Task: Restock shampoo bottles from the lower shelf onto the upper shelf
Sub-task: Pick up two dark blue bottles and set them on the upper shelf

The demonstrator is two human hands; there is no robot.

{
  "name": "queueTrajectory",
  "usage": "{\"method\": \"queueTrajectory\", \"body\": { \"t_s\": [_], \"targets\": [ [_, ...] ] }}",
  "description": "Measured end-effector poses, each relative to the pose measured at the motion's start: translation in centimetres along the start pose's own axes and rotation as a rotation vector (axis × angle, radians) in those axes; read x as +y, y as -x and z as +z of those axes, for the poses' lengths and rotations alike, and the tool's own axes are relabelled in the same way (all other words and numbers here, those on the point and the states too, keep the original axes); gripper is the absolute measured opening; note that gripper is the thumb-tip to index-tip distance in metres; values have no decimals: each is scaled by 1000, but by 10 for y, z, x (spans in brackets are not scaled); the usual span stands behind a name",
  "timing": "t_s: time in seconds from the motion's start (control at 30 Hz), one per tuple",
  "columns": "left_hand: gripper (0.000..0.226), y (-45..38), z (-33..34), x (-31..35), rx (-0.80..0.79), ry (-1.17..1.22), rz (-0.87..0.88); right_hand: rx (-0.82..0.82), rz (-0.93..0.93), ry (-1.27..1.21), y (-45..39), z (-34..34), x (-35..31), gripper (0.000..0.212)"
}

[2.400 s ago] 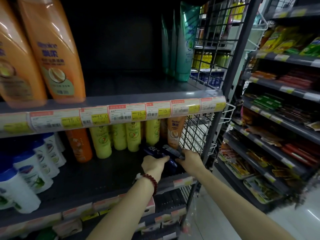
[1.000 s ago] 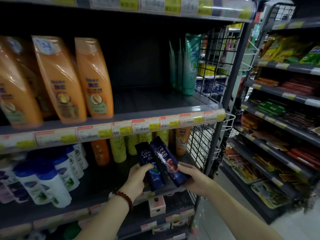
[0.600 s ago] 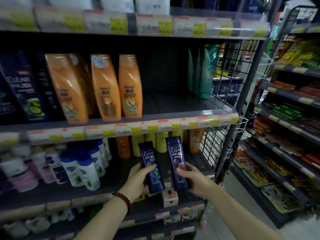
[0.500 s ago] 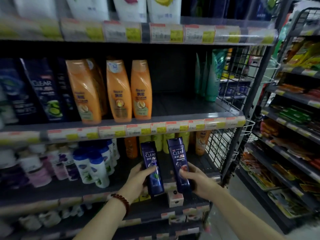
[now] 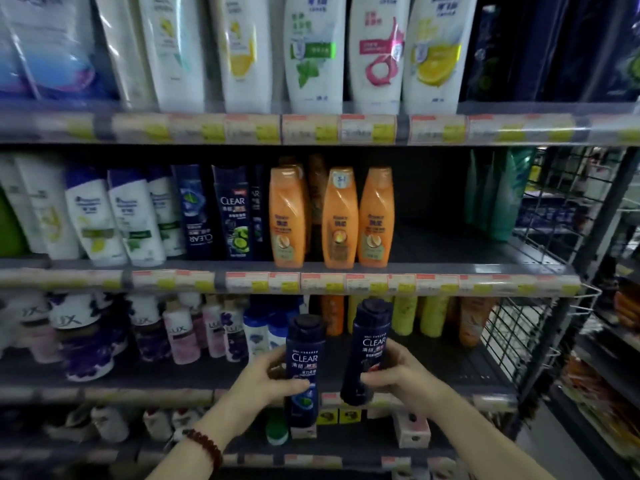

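Observation:
My left hand point(image 5: 264, 381) grips a dark blue CLEAR shampoo bottle point(image 5: 304, 365), upright, in front of the lower shelf point(image 5: 104, 393). My right hand point(image 5: 398, 370) grips a second dark blue CLEAR bottle point(image 5: 369, 344), tilted slightly and held a little higher. Both bottles hang in the air below the price strip of the upper shelf point(image 5: 485, 284). On that upper shelf stand matching CLEAR bottles point(image 5: 232, 209) left of three orange bottles point(image 5: 337, 216). A dark bare stretch of the upper shelf point(image 5: 433, 247) lies right of the orange bottles.
White shampoo bottles point(image 5: 311, 50) fill the top shelf. Green tubes point(image 5: 498, 195) stand at the upper shelf's right end by a wire side grille point(image 5: 561, 216). LUX bottles point(image 5: 173, 330) and yellow-green bottles point(image 5: 405, 313) stand on the lower shelf. Another rack of goods point(image 5: 616, 358) is at right.
Both hands took the two CLEAR bottles off the lower shelf and stood them upright. My view has tilted up, so the top shelf shows; the right bottle has risen slightly.

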State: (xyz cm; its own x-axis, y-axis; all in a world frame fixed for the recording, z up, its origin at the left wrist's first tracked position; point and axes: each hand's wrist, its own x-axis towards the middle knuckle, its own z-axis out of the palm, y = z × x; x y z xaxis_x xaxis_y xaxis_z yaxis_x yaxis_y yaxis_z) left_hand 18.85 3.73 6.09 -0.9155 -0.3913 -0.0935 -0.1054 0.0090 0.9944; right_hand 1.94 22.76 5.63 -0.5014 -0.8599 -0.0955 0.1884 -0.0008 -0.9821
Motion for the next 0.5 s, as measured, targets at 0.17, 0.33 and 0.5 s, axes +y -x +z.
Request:
{"method": "queueTrajectory", "body": {
  "t_s": [0.17, 0.33, 0.5],
  "targets": [
    [65, 15, -36, 41, 127, -81, 216, -51, -149, 14, -13, 41, -31, 50],
    [45, 19, -69, 83, 322, -31, 386, -8, -295, 87, -29, 81, -70, 42],
    [54, 26, -104, 118, 446, -66, 563, 37, -431, 176, -54, 119, -100, 43]
  ]
}}
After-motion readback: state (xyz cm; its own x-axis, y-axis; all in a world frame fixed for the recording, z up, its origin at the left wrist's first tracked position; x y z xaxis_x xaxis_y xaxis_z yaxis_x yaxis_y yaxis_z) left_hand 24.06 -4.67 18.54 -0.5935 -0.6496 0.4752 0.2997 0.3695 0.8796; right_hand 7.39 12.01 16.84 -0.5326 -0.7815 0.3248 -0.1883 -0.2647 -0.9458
